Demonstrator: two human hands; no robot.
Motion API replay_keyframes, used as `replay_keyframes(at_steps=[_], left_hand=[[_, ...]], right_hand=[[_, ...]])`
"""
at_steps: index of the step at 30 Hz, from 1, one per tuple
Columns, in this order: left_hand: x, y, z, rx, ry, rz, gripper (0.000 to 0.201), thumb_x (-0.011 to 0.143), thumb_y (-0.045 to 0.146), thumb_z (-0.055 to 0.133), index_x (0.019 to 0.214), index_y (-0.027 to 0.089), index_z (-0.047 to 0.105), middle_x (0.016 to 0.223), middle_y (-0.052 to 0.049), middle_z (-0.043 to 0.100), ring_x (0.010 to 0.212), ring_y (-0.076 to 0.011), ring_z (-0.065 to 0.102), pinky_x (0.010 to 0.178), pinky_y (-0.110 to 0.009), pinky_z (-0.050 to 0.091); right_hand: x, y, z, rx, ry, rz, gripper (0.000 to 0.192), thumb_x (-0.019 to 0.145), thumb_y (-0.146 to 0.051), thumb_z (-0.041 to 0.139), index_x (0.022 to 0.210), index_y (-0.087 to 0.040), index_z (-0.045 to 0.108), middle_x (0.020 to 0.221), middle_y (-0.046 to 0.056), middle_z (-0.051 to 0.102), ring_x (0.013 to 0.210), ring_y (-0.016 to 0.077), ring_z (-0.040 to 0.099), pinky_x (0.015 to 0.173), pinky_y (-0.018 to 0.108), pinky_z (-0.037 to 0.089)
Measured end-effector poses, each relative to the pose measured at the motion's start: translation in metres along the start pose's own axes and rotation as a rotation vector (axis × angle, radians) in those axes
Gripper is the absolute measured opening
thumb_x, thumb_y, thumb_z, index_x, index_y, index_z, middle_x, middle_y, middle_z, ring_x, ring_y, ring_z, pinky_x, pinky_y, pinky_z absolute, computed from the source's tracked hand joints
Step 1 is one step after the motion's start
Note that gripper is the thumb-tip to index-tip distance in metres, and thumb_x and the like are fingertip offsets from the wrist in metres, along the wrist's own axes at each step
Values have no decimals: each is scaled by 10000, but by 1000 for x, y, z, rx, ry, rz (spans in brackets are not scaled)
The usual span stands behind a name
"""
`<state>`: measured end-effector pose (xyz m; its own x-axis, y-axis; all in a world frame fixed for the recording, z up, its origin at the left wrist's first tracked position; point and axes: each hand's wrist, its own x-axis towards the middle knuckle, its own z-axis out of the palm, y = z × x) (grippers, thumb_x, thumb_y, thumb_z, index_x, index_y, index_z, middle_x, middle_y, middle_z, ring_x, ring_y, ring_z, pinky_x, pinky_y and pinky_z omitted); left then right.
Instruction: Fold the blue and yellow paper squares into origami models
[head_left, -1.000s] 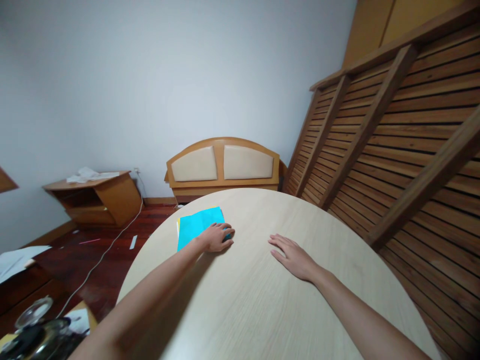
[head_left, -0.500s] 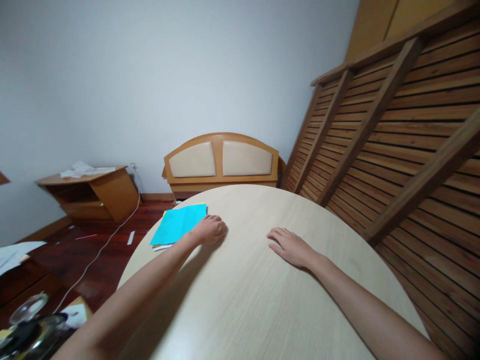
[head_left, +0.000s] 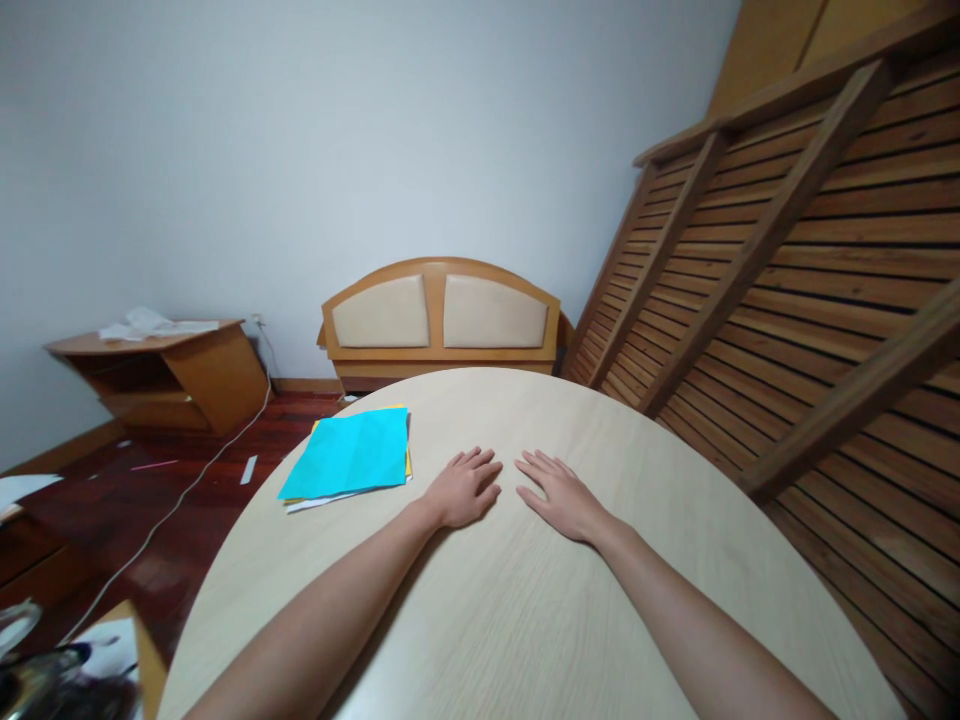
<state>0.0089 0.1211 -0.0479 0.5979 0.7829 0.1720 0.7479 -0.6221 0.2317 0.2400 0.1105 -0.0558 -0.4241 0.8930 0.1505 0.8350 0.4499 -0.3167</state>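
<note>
Both of my hands rest palm down near the middle of a round, pale wood-grain table (head_left: 525, 620). My left hand (head_left: 463, 488) lies with its fingers apart and holds nothing. A short gap separates it from my right hand (head_left: 561, 494), which is likewise flat, fingers spread, with nothing in it. To the left of my left hand is a stack of paper sheets, a bright blue sheet (head_left: 352, 453) on top. Yellow and white edges stick out beneath the blue one. Neither hand touches the stack.
Behind the table stands a headboard (head_left: 437, 352) with two cream panels. A slatted wooden frame (head_left: 750, 300) leans along the right. On the left are a low cabinet (head_left: 202, 375) with white papers on top, a white cable (head_left: 184, 490) across the dark red floor, and blurred items in the lower corner.
My left hand has moved right, away from the blue sheet's edge, and its fingers have spread. My right hand has shifted slightly left, so the hands are closer. The view has turned a little.
</note>
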Motion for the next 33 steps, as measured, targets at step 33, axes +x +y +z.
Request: replay_keyframes(at_steps=[33], left_hand=[[-1,2,-2,18,-23,5,472,1001,393,392,1440,235,457,1557,-100,373,1455,-334,290,1155,-545,299]], right_hand=[[-3,-5,-1,-15,19,4,554,986,-490,387,1455,-213,485,1559,64,392,1464,262,294,1196,452,222]])
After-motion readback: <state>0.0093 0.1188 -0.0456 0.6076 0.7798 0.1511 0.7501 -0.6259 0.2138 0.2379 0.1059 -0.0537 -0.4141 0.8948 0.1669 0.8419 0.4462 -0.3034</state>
